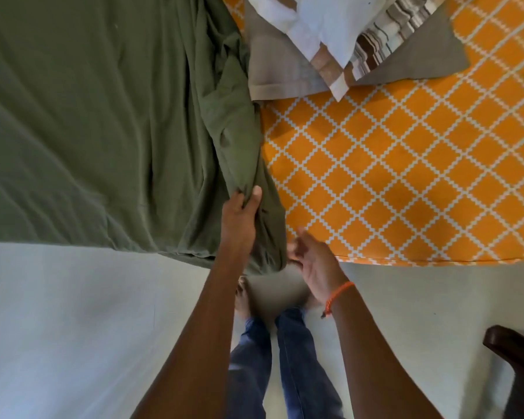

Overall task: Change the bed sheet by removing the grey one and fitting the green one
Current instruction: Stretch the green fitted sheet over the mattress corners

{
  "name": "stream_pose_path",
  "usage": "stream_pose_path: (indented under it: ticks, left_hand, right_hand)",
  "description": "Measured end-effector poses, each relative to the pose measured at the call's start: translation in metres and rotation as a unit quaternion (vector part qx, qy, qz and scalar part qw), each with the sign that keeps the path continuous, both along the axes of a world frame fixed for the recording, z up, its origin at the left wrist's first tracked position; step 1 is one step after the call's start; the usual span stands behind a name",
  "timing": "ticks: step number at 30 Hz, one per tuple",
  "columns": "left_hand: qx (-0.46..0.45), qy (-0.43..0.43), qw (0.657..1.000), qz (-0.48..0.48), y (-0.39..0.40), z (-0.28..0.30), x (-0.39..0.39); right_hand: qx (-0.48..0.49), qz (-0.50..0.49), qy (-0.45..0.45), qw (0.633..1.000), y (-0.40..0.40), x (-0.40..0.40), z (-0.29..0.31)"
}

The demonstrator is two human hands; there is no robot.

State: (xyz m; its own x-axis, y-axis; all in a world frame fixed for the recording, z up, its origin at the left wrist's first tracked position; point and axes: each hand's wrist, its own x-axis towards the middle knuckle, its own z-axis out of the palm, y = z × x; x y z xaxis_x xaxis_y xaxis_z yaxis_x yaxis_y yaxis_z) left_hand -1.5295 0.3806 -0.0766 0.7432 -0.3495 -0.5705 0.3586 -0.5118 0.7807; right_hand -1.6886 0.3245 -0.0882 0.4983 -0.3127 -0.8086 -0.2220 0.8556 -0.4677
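The green sheet (82, 122) covers the bed at the upper left, with loose folds bunched along its right side and hanging over the near corner. My left hand (242, 213) grips a fold of the green sheet near that corner, thumb on top. My right hand (312, 261) is at the hanging corner's lower edge with fingers curled; it looks blurred, and whether it holds the cloth is unclear. The grey sheet (273, 71) lies crumpled on the floor at the top, beside the bed.
An orange rug with a white diamond pattern (406, 164) lies right of the bed. White pillows (321, 22) and a striped cloth (387, 34) rest on the grey sheet. Pale floor spreads below. A dark wooden furniture piece (518, 364) stands at the lower right. My legs and feet (285, 343) stand by the corner.
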Motion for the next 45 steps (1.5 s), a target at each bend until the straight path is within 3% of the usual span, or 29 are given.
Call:
stream_pose_path:
  ticks: [3, 8, 13, 17, 19, 21, 24, 26, 28, 30, 32, 34, 39, 41, 43, 45]
  left_hand:
    - [-0.126, 0.169, 0.973, 0.092, 0.023, 0.006, -0.004]
    - [-0.159, 0.261, 0.944, 0.12, 0.039, 0.021, 0.001]
    - [-0.149, 0.309, 0.939, 0.041, 0.039, 0.038, 0.018]
    - [-0.142, 0.339, 0.93, -0.024, 0.038, 0.047, 0.032]
    - [-0.146, 0.348, 0.924, -0.064, 0.033, 0.052, 0.035]
    - [-0.129, 0.295, 0.944, -0.066, 0.021, 0.054, 0.038]
    - [-0.04, 0.026, 0.999, 0.019, -0.002, 0.039, 0.046]
    - [-0.021, -0.105, 0.993, 0.049, -0.018, 0.029, 0.05]
    - [-0.048, -0.181, 0.982, 0.039, -0.039, 0.026, 0.053]
    - [-0.044, -0.221, 0.974, 0.011, -0.061, 0.028, 0.059]
    - [0.066, -0.26, 0.962, -0.049, -0.075, 0.025, 0.063]
    - [0.173, -0.299, 0.934, -0.093, -0.076, 0.022, 0.068]
    - [0.232, -0.355, 0.904, -0.06, -0.075, 0.027, 0.084]
    - [0.224, -0.375, 0.899, -0.037, -0.068, 0.025, 0.086]
    - [0.178, -0.393, 0.902, -0.025, -0.06, 0.018, 0.083]
    - [0.106, -0.405, 0.908, -0.029, -0.051, 0.014, 0.075]
  right_hand:
    - [-0.012, -0.01, -0.013, 1.0, -0.026, 0.055, -0.004]
    - [0.082, -0.049, -0.074, 0.993, -0.058, 0.173, 0.002]
    - [0.1, -0.106, -0.031, 0.989, -0.087, 0.227, 0.024]
    - [0.075, -0.17, 0.052, 0.981, -0.096, 0.208, 0.03]
    - [0.111, -0.207, 0.059, 0.97, -0.107, 0.194, 0.025]
    - [0.142, -0.218, 0.041, 0.965, -0.115, 0.186, 0.017]
    - [0.069, -0.212, 0.074, 0.972, -0.114, 0.174, 0.003]
    - [-0.062, -0.231, 0.07, 0.969, -0.109, 0.162, -0.009]
    - [-0.285, -0.176, 0.069, 0.94, -0.101, 0.156, -0.011]
    - [-0.42, -0.066, 0.009, 0.905, -0.087, 0.155, -0.006]
    - [-0.481, 0.053, -0.02, 0.875, -0.073, 0.154, -0.006]
    - [-0.492, 0.133, -0.016, 0.861, -0.074, 0.149, -0.006]
    - [-0.454, 0.28, -0.053, 0.844, -0.105, 0.152, 0.0]
    - [-0.432, 0.333, -0.021, 0.838, -0.11, 0.155, -0.006]
    - [-0.417, 0.361, 0.069, 0.831, -0.116, 0.158, -0.021]
    - [-0.369, 0.308, 0.148, 0.865, -0.121, 0.166, -0.029]
